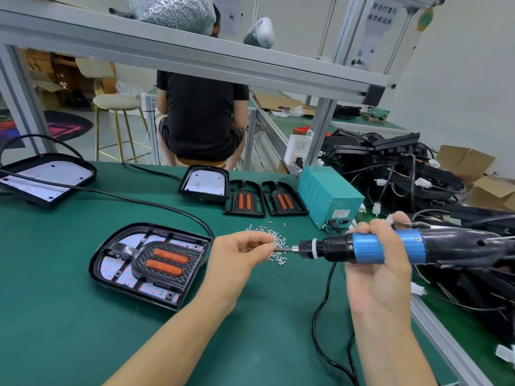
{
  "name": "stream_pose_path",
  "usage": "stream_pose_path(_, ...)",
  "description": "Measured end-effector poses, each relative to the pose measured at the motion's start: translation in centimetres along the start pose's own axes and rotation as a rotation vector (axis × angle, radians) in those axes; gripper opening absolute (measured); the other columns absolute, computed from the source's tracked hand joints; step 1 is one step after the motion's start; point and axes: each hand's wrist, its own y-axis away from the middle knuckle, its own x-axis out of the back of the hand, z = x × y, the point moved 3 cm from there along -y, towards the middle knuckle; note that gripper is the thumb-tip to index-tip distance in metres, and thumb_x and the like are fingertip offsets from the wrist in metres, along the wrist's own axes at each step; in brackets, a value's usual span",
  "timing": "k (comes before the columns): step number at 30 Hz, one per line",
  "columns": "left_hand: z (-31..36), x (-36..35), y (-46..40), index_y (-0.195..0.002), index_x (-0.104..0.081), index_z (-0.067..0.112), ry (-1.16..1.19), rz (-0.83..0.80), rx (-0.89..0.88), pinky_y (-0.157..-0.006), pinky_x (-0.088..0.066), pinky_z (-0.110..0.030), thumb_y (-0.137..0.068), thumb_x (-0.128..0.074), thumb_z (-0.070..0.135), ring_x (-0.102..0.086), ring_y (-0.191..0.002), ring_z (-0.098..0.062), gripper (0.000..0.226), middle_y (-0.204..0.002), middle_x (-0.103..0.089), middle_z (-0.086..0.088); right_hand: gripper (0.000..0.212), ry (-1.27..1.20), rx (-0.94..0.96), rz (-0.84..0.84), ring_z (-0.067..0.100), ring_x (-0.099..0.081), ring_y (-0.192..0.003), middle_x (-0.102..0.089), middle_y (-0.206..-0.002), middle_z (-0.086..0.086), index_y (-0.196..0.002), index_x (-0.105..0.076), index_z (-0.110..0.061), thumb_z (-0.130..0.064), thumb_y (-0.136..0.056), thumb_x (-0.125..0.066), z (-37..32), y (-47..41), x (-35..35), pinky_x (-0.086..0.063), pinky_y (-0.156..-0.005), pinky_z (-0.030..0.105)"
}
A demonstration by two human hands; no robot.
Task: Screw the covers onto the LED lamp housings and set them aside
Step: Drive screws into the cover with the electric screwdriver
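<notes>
Housing [150,264] with cover [163,261] seated, left of screw pile [276,246]. Left hand [237,263] fingers pinch one screw at driver bit; right hand [381,271] grasps electric screwdriver [370,247]. Seat screw squarely before driving. Spare covers [263,199] beyond pile.

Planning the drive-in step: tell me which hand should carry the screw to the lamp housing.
Probably the right hand. It grips the electric screwdriver, and the left hand is pinching a screw at the bit. The lamp housing with its cover seated lies just left, so the left hand could steady it.
</notes>
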Motion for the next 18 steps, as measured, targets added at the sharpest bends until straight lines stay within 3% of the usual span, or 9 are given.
stream_pose_path(9,3.3,4.0,1.9,-0.072,-0.078,0.022,0.087,0.016,-0.032,-0.059,-0.047,-0.012,-0.073,-0.071,-0.003,-0.061,-0.062,-0.004,0.027,-0.071,-0.073,-0.003,0.036,-0.212,-0.091,-0.131,0.007,-0.056,-0.07,-0.054,-0.074,-0.01,-0.096,-0.057,-0.027,-0.01,-0.068,-0.073,-0.6,0.8,-3.8,-0.05,-0.08,0.025)
stream_pose_path(18,3.6,5.6,3.0,-0.079,-0.078,0.019,0.092,-0.01,-0.024,-0.061,-0.045,-0.013,-0.079,-0.066,0.007,-0.053,-0.061,-0.005,0.017,-0.072,-0.071,-0.003,0.032,-0.203,-0.132,-0.214,0.007,-0.057,-0.069,-0.054,-0.072,-0.01,-0.097,-0.057,-0.028,-0.014,-0.071,-0.07,0.3,1.9,-6.2,-0.05,-0.08,0.025)
